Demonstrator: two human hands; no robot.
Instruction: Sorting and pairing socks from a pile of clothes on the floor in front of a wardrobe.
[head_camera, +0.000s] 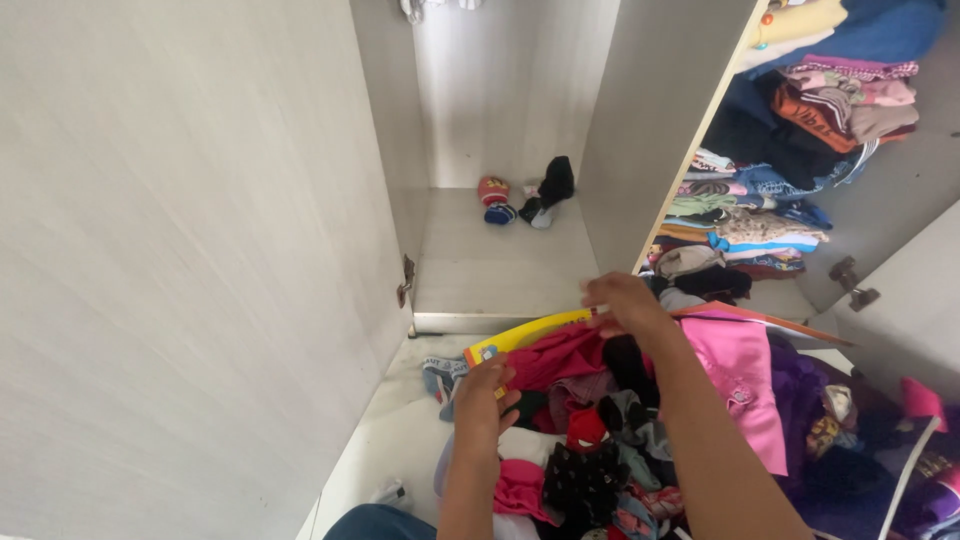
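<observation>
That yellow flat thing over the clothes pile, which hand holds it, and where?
Both do: the left hand grips the yellow sheet at its near left end, and the right hand pinches its upper edge.

Soft even daylight, slight blur

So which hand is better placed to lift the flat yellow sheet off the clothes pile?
Probably the left hand: it pinches the flat yellow sheet at its near corner, while the right hand only touches the far edge above the clothes pile.
</observation>
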